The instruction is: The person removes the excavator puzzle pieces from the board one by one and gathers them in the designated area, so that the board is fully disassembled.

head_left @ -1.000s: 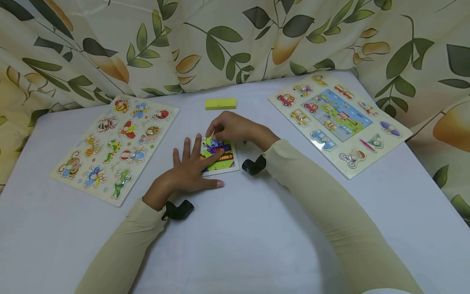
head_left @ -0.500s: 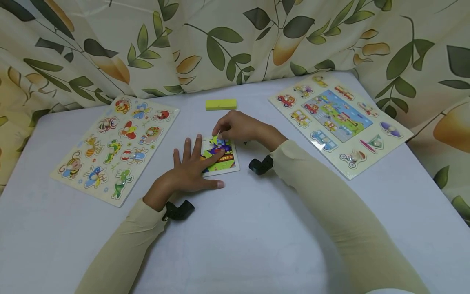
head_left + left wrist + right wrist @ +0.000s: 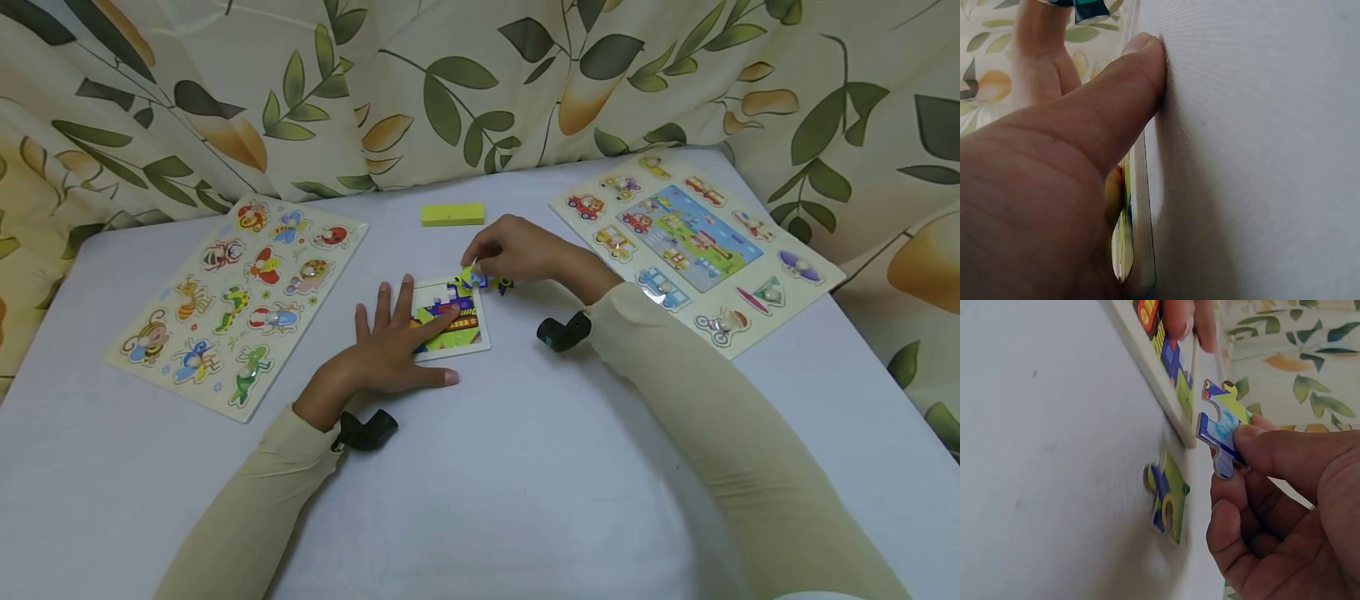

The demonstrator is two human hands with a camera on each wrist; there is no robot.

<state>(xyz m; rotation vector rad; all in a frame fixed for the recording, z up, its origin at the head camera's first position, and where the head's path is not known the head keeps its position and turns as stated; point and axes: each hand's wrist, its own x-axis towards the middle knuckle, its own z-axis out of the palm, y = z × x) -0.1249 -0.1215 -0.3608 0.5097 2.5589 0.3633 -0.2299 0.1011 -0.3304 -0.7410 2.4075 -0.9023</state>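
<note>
A small framed jigsaw puzzle (image 3: 429,293) lies mid-table, and its upper part shows bare white backing. My left hand (image 3: 386,354) rests over its left side with fingers spread straight. In the left wrist view, the thumb (image 3: 1129,81) lies on the cloth beside the frame's edge (image 3: 1141,212). My right hand (image 3: 517,250) pinches a blue and yellow-green puzzle piece (image 3: 1225,428) between thumb and fingers, off the table by the frame's upper right corner. Under that hand, a second loose puzzle piece (image 3: 1172,497) lies on the cloth, just right of the frame.
An insect peg puzzle board (image 3: 202,283) lies at the left, and a vehicle peg puzzle board (image 3: 720,333) at the right. A yellow-green block (image 3: 453,214) sits behind the small puzzle. Leaf-patterned cloth (image 3: 420,150) hangs along the back of the white table.
My right hand has lifted the puzzle piece out of the frame's top and carried it to the right, baring white backing. The left hand has stayed in place.
</note>
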